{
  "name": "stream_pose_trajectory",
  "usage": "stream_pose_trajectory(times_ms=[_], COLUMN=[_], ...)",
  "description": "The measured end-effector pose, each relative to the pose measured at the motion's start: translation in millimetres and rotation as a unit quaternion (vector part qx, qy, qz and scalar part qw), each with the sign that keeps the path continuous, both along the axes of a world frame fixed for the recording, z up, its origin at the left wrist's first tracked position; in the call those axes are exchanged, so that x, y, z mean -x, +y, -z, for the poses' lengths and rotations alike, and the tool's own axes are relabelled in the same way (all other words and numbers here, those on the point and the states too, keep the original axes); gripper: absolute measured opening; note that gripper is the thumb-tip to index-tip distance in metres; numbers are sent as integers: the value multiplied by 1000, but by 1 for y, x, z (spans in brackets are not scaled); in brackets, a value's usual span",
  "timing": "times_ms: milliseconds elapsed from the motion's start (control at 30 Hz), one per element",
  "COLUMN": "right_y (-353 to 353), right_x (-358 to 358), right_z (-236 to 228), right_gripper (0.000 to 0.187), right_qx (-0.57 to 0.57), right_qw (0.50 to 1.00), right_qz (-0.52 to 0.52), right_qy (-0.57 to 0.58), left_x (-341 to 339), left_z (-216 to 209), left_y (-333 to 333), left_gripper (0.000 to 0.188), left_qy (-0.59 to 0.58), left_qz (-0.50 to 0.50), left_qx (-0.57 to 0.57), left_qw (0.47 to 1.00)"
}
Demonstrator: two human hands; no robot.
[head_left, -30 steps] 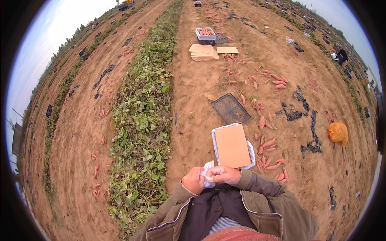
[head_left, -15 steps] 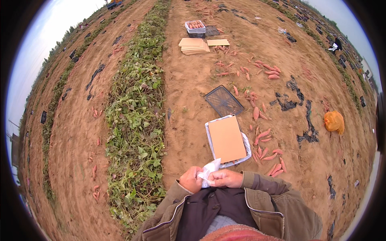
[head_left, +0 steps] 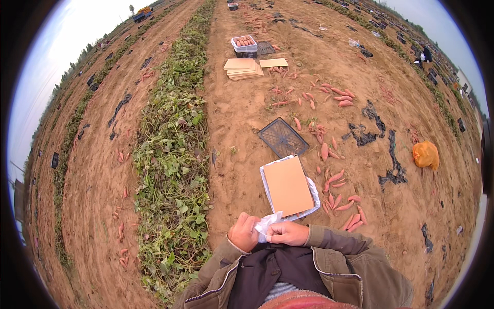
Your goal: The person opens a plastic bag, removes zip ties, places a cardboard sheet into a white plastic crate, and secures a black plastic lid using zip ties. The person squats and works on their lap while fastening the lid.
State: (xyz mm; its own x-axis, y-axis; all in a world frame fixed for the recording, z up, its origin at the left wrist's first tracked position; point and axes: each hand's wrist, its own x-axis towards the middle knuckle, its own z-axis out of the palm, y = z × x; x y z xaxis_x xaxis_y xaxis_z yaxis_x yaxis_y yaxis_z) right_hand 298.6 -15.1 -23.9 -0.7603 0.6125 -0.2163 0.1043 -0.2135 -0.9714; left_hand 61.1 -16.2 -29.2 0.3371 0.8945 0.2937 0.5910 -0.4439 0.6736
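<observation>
In front of my chest, my left hand [head_left: 243,233] and my right hand [head_left: 289,233] are both closed on a crumpled piece of thin white plastic [head_left: 266,225]. The plastic is bunched between them, and whether it is a bag or a loose sheet I cannot tell. Just beyond the hands stands a crate lined with white plastic [head_left: 312,191]. A flat tan cardboard sheet [head_left: 289,186] lies over its top and hides most of what is inside. A black mesh lid [head_left: 283,137] rests on the soil behind the crate.
Sweet potatoes [head_left: 337,201] lie scattered right of the crate. Farther off are stacked cardboard sheets [head_left: 243,68] and a crate of sweet potatoes [head_left: 245,47]. Green vines [head_left: 172,129] run along the left. An orange bag [head_left: 425,155] and black film scraps [head_left: 393,159] lie right.
The view has tilted up a little, so nearby ground things appear lower. Both hands stay closed on the white plastic, with the left one slightly turned and raised.
</observation>
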Motion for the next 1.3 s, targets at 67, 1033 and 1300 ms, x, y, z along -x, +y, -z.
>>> stream_pose_trajectory(times_ms=[67, 1033, 1300], right_y=[2, 53, 62], right_x=[-1, -2, 3], right_z=[-2, -19, -42], right_gripper=[23, 17, 18], right_qx=[-53, -501, -468], right_qw=[996, 730, 754], right_qz=[39, 375, 381], right_qy=[-67, -273, -259], left_x=[-2, -52, -60], left_z=[-5, 4, -1], left_y=[4, 48, 64], left_gripper=[25, 20, 18], left_qy=[-5, -228, -429], left_qz=[16, 1, -2], left_qx=[-25, 151, 263], left_qw=[1000, 962, 864])
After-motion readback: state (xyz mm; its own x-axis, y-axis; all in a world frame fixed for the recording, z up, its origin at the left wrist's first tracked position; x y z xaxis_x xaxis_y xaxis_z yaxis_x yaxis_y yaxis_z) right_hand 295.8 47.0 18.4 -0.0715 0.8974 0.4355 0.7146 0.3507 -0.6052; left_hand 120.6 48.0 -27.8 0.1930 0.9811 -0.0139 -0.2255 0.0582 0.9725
